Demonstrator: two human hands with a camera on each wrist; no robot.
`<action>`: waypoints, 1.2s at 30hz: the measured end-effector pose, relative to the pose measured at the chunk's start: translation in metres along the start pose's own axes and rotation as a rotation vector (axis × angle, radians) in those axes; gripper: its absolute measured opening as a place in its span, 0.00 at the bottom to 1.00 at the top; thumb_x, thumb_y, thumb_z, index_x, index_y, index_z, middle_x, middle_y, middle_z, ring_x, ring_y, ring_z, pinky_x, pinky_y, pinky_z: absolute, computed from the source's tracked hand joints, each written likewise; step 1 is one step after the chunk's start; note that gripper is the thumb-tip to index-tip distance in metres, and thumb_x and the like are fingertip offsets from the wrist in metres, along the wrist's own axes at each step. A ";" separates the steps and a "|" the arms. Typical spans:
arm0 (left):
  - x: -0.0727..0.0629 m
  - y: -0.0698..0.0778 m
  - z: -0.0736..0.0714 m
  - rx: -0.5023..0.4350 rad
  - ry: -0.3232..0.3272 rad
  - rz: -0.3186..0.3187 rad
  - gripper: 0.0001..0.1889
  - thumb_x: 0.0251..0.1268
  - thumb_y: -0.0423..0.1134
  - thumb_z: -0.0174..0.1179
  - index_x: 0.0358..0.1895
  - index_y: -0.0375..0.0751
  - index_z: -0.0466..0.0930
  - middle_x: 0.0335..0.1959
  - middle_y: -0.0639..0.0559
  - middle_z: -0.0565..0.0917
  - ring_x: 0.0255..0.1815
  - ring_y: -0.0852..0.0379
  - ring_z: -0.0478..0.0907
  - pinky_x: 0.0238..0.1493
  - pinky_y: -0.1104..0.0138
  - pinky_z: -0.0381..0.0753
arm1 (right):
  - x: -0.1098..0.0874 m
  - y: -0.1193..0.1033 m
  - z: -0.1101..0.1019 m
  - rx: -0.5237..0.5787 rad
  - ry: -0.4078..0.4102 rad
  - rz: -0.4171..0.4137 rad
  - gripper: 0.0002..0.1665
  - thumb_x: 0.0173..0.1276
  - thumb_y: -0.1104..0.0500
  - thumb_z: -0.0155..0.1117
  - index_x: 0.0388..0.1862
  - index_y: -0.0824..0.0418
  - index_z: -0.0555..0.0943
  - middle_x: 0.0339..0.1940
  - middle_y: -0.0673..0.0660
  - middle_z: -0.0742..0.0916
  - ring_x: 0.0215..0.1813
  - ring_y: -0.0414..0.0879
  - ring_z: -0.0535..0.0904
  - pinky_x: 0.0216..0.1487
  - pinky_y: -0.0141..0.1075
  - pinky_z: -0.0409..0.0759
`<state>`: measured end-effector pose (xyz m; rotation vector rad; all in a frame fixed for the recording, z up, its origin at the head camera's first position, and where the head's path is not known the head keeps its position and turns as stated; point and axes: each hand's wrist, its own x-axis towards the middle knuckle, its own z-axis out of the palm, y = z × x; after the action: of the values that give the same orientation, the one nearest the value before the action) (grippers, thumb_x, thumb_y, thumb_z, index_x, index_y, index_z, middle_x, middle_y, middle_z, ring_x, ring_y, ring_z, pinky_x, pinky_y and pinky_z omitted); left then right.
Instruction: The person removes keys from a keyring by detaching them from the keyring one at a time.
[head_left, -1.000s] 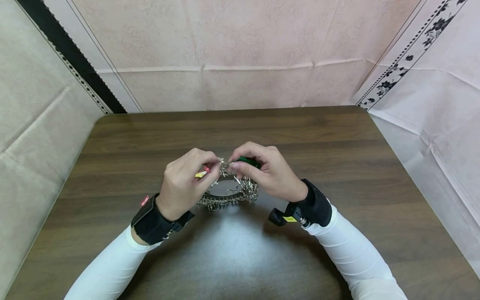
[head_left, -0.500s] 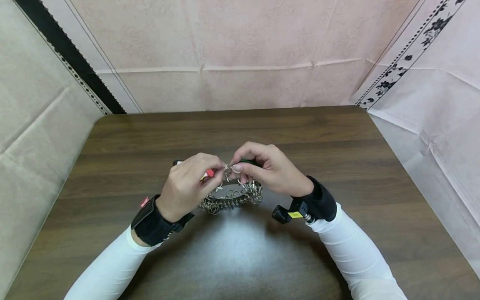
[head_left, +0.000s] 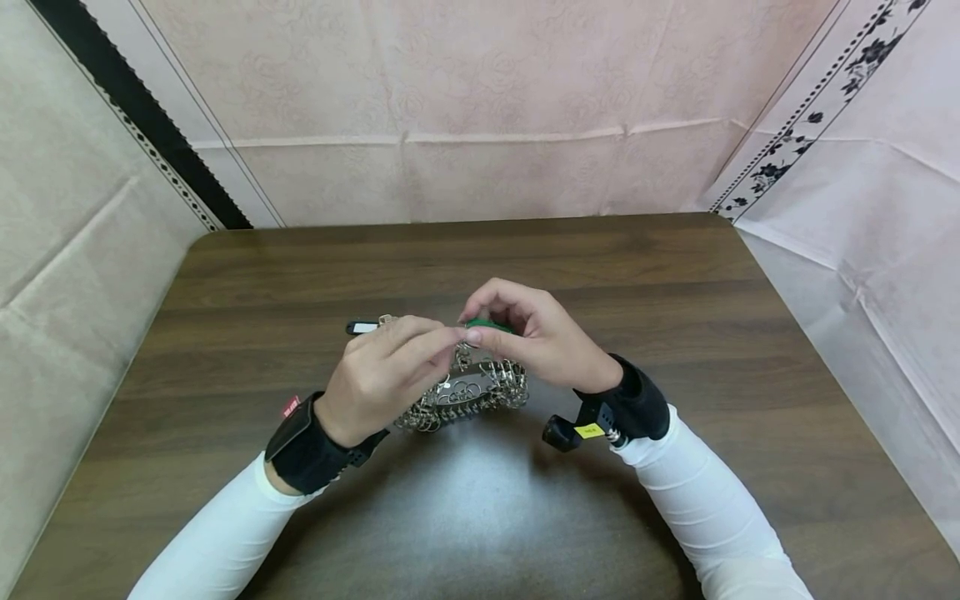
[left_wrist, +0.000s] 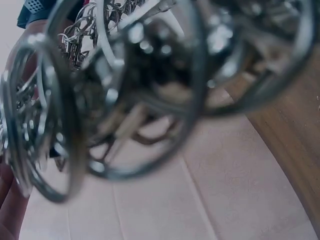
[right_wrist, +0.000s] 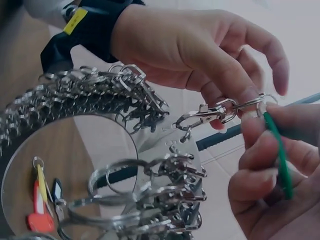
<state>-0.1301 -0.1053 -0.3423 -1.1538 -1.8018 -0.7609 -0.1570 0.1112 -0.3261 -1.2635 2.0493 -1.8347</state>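
A large metal hoop [right_wrist: 150, 150], hung all round with swivel clasps and split rings, sits below both hands. My right hand [head_left: 536, 337] pinches a green key tag [right_wrist: 280, 155] near its small ring, with fingers curled around it. My left hand [head_left: 393, 367] meets it from the other side, its thumb over a split ring [right_wrist: 245, 104] at the right fingertips. A swivel clasp [right_wrist: 205, 116] hangs from that ring. In the left wrist view, blurred split rings [left_wrist: 150, 165] fill the foreground and hide the fingertips.
A black key tag [head_left: 362, 327] lies beyond my left hand. Through the hoop, a red key tag [right_wrist: 40, 215] and a yellow key tag [right_wrist: 42, 185] show on the brown wooden table [head_left: 465, 517]. Pale cloth [head_left: 480, 108] hangs behind the table.
My left hand has shifted slightly right and its fingers now cover the red and yellow tags. The black tag has come into sight beyond it. The hoop has shifted slightly right.
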 end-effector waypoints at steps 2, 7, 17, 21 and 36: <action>0.000 0.000 0.000 -0.014 -0.002 0.004 0.08 0.70 0.28 0.56 0.41 0.35 0.85 0.29 0.47 0.82 0.25 0.58 0.78 0.25 0.70 0.81 | 0.001 0.001 0.000 0.020 -0.005 0.016 0.09 0.75 0.65 0.61 0.47 0.71 0.77 0.37 0.60 0.83 0.35 0.44 0.76 0.36 0.32 0.77; -0.002 0.000 -0.003 -0.023 -0.054 -0.036 0.10 0.74 0.32 0.54 0.43 0.36 0.87 0.25 0.49 0.77 0.21 0.60 0.72 0.19 0.73 0.73 | 0.002 0.003 0.002 0.032 -0.020 0.048 0.08 0.75 0.67 0.59 0.48 0.71 0.78 0.42 0.59 0.83 0.42 0.45 0.77 0.44 0.34 0.77; 0.000 0.001 -0.002 0.028 -0.065 -0.134 0.06 0.58 0.25 0.60 0.35 0.36 0.83 0.23 0.50 0.77 0.20 0.60 0.72 0.21 0.71 0.76 | 0.002 0.003 0.008 -0.215 0.129 -0.073 0.06 0.69 0.73 0.60 0.43 0.67 0.79 0.43 0.59 0.83 0.46 0.44 0.77 0.48 0.34 0.75; 0.001 -0.001 -0.003 0.029 -0.053 -0.154 0.05 0.55 0.24 0.62 0.35 0.35 0.83 0.23 0.50 0.80 0.22 0.61 0.76 0.24 0.71 0.80 | 0.000 -0.004 0.010 -0.318 0.144 -0.067 0.05 0.67 0.70 0.66 0.39 0.65 0.79 0.33 0.54 0.81 0.37 0.42 0.74 0.39 0.32 0.71; 0.003 0.002 -0.004 0.010 -0.019 -0.253 0.06 0.53 0.24 0.66 0.33 0.36 0.80 0.23 0.49 0.84 0.23 0.61 0.82 0.28 0.71 0.84 | -0.001 -0.008 0.014 -0.289 0.033 0.011 0.02 0.71 0.68 0.65 0.38 0.67 0.80 0.30 0.55 0.85 0.30 0.39 0.76 0.31 0.31 0.77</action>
<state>-0.1271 -0.1070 -0.3380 -0.9396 -1.9888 -0.8872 -0.1439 0.1017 -0.3235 -1.2881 2.4014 -1.6068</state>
